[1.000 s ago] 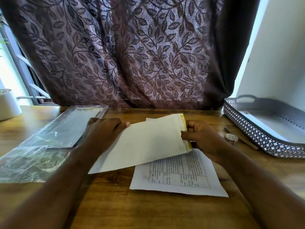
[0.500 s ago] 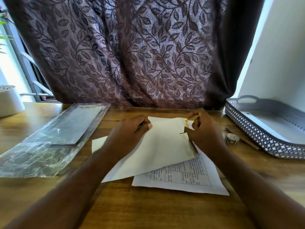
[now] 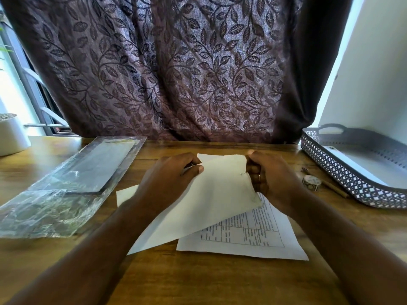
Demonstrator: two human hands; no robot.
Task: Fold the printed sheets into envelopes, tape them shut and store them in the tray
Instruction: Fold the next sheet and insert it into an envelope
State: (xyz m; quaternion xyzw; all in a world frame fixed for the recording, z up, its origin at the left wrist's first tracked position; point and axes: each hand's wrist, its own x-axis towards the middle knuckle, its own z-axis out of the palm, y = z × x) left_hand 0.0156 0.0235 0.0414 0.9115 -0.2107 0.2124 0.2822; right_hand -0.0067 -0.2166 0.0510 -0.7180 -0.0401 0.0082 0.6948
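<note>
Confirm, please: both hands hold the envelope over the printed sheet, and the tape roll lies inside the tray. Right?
No. The head view shows the tape roll on the table beside the tray, not inside it. The left hand and right hand do hold the envelope over the printed sheet.

A heavy purple-brown curtain (image 3: 176,73) with a leaf pattern hangs across the back and reaches down to the far edge of the wooden counter (image 3: 198,282). At the left, bright daylight comes through a dark-framed window (image 3: 10,100), and a white pot (image 3: 12,137) stands on the counter there. A plain pale wall (image 3: 374,62) rises on the right.
</note>
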